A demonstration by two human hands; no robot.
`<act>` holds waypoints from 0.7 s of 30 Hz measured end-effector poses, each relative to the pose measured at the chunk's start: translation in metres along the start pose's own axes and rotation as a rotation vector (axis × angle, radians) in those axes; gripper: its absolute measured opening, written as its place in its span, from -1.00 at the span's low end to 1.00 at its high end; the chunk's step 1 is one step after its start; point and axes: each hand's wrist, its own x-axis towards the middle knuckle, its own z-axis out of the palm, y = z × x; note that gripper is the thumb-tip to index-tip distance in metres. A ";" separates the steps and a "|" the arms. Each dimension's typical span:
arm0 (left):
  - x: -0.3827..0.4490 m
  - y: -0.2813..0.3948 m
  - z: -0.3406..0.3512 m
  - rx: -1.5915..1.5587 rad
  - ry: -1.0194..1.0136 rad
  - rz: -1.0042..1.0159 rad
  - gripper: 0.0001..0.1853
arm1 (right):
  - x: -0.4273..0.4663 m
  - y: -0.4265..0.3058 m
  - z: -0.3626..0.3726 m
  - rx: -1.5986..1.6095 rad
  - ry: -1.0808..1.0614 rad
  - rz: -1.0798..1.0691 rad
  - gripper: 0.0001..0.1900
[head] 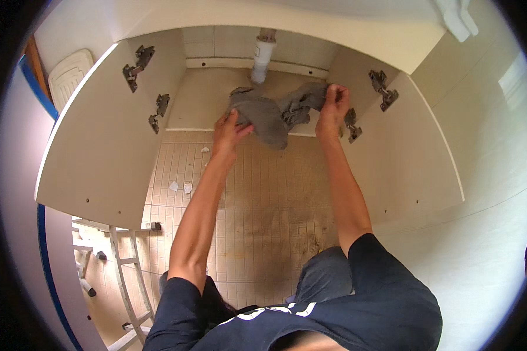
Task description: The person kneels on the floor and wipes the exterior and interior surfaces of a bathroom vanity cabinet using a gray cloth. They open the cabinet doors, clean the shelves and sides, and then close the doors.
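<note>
A crumpled grey cloth (263, 116) is stretched between my hands in front of an under-sink cabinet. My left hand (229, 134) grips the cloth's left part, thumb on top and fingers partly behind it. At the upper right, my right hand (332, 109) pinches the other end. Part of the cloth sags toward the floor. Behind it lies the cabinet's bottom panel (193, 105), and a white drain pipe (262, 59) comes down to that panel.
The left cabinet door (101, 145) and right cabinet door (408, 149) stand wide apart on metal hinges. White scraps (187, 188) lie on the tiled floor (272, 184). An aluminium ladder (127, 263) is at the lower left. A pale wall (478, 228) borders the right.
</note>
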 end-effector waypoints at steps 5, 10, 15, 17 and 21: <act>0.035 -0.017 0.043 -0.016 -0.176 -0.172 -0.52 | -0.016 0.050 0.020 -0.817 -0.645 -0.495 -0.41; 0.017 -0.021 0.016 1.129 0.081 0.706 -0.60 | -0.011 0.060 0.018 -1.495 -0.826 -0.445 -0.47; 0.047 -0.008 -0.029 1.273 0.227 0.980 -0.61 | 0.054 0.074 -0.011 -1.654 -0.884 -0.715 -0.59; 0.061 -0.006 -0.043 1.474 0.293 0.941 -0.62 | 0.076 0.067 -0.012 -1.852 -0.903 -0.870 -0.63; 0.060 -0.018 -0.029 1.561 0.384 0.910 -0.65 | 0.133 0.036 -0.023 -2.108 -0.948 -1.204 -0.63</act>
